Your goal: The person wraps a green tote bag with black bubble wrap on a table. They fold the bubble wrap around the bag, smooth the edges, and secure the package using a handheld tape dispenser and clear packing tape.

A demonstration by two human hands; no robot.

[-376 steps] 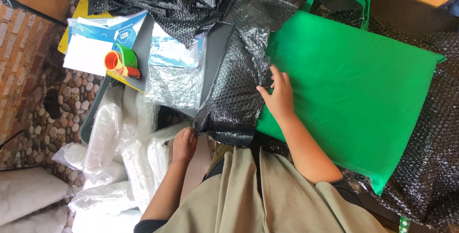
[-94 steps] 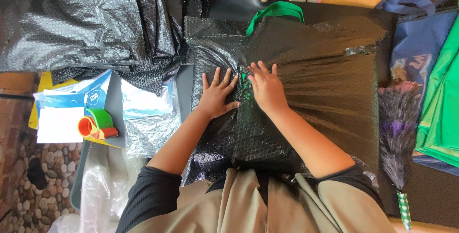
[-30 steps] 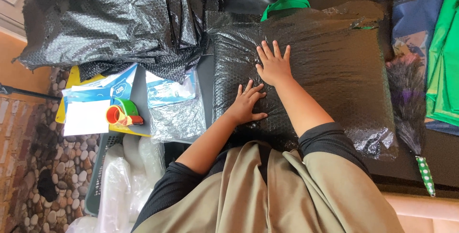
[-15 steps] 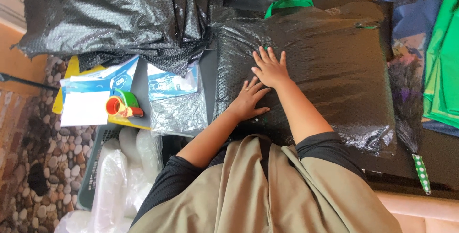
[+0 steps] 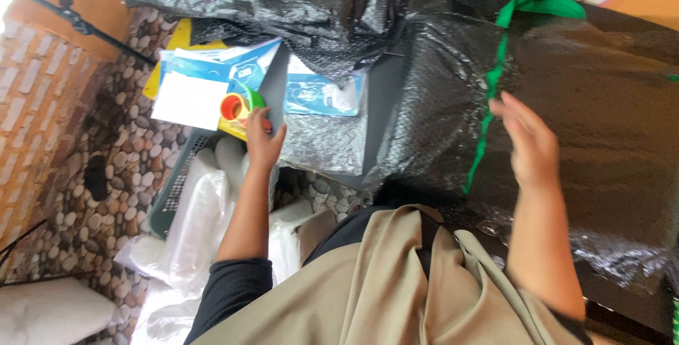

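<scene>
Left hand (image 5: pixel 263 145) left of frame centre, reaching onto the tape dispenser (image 5: pixel 240 110), an orange and green one. Fingers (image 5: pixel 277 133) loosely curled around its right edge and touching it; cannot tell if it is properly gripped. Dispenser sits on a stack of white and blue packets (image 5: pixel 205 79), upper left of centre, with a yellow sheet (image 5: pixel 170 48) poking out beneath them. Just right of the hand lies a clear bubble pouch (image 5: pixel 322 122) with a blue label, on the dark tabletop (image 5: pixel 385 90).

Right hand (image 5: pixel 527 143) right of centre, hovering over the black bubble wrap parcel (image 5: pixel 580 125), fingers spread wide and holding nothing; slightly blurred, contact with the wrap cannot be told. Parcel fills the right half of the frame. A green bag strap (image 5: pixel 488 115) runs down its left edge, and a green handle (image 5: pixel 541 5) sticks out at the top.

More crumpled black bubble wrap (image 5: pixel 283 5) piled across the top centre. Lower left: a grey basket (image 5: pixel 177 193) with rolled clear plastic bags (image 5: pixel 201 225) on a pebble floor (image 5: pixel 92 175). Brick wall (image 5: pixel 35 118) at far left. Person's beige apron (image 5: pixel 396 288) and dark sleeve (image 5: pixel 230 288) at the bottom.
</scene>
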